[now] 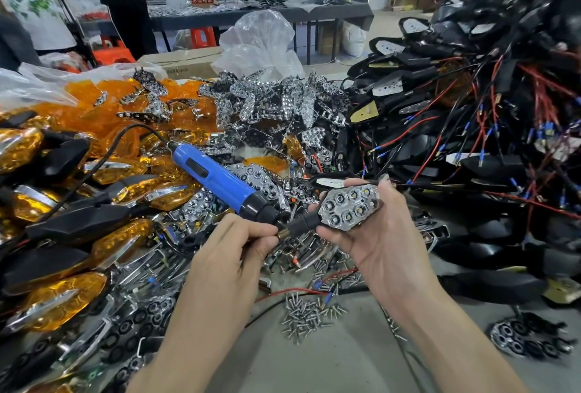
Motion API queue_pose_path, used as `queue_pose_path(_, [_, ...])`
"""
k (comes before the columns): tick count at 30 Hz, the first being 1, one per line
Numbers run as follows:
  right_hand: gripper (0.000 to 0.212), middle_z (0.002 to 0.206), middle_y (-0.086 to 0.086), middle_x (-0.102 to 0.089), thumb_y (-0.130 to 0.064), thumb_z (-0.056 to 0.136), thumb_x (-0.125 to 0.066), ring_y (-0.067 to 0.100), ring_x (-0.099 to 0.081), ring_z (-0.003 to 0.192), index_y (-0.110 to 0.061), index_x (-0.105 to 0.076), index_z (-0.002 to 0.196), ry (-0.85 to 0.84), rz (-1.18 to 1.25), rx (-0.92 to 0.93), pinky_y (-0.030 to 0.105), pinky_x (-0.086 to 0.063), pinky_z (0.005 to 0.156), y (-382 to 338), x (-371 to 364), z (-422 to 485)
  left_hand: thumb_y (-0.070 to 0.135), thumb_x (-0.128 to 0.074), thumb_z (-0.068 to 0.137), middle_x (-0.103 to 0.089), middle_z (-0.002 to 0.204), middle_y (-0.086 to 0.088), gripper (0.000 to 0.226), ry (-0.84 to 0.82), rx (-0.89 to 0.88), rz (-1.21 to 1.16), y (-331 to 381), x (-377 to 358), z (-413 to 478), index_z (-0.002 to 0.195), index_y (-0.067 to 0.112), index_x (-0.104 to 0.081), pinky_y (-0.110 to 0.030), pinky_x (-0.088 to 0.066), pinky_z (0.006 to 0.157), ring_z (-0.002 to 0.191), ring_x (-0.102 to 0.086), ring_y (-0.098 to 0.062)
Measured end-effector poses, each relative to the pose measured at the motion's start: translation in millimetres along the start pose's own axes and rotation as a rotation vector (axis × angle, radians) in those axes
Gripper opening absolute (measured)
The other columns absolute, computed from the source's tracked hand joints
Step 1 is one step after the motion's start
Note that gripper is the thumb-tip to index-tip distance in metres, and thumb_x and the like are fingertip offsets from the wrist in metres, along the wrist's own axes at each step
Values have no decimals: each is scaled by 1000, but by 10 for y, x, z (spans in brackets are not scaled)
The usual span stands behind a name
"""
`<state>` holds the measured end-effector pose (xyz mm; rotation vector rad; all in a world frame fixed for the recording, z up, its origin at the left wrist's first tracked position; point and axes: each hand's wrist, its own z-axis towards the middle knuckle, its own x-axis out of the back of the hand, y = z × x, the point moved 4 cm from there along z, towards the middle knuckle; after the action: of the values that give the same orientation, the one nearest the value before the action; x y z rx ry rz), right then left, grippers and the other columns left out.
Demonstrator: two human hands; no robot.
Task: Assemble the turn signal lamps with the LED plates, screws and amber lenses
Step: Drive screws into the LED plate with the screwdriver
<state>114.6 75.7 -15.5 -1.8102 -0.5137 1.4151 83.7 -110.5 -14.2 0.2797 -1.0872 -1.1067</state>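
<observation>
Two bare forearms reached in from the bottom edge over the grey surface (pixel 314 361). The left grip (pixel 239 241) was curled round the black nose of a blue-bodied corded electric screwdriver (pixel 217 179). Its fingertips were pinched close to the bit, probably to steady the tip or keep a screw seated on it. Whether a screw sat there could not be told.

The right grip (pixel 377 241) cradled a black plastic turn signal lamp housing (pixel 306 223) from beneath. It was clasped around it with the chrome honeycomb LED plate (pixel 349 207) facing up. That tilt kept the plate seated in the shell and open to the driver. The bit met the housing at its narrow stem end.

A loose pile of small silver screws (pixel 308 311) lay just below the two grips, in easy reach. Farther off sat a heap of spare chrome plates (pixel 273 100) and translucent amber lenses (pixel 103 100). Finished amber-faced lamps (pixel 63 298) were stacked on the left. Unfilled black housings trailing red and black wires (pixel 471 109) were piled on the right. The held lamp had no lens yet, so fastening the plate seemed to be the step in hand.
</observation>
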Motion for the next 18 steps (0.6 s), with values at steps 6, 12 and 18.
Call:
queue_pose_path(6, [51,100,16,-76,-47,104,-38,36,-75,96,-22,-78,84,-11,5,8,33,-61,60,-2,4,6,31,-56,93,-59,95,21,10,-3,-8,-1,5,6,0,95,31,-66,-13,-45,78,94,-60,-1])
queue_pose_path(12, [44,98,16,-77,-46,106,-36,35,-76,93,-14,-67,100,-26,-1,4,32,-62,59,-4,9,8,38,-51,95,-58,97,22,15,-29,-34,32,25,4,-9,99,32,-64,-11,-44,80,96,-59,1])
queue_pose_path(18, [44,99,17,-77,-47,103,-38,38,-76,94,-14,-68,100,-12,12,7,33,-62,58,0,20,20,36,-51,96,-57,95,21,12,-22,-49,52,6,1,-16,99,33,-63,-16,-45,77,93,-58,-3])
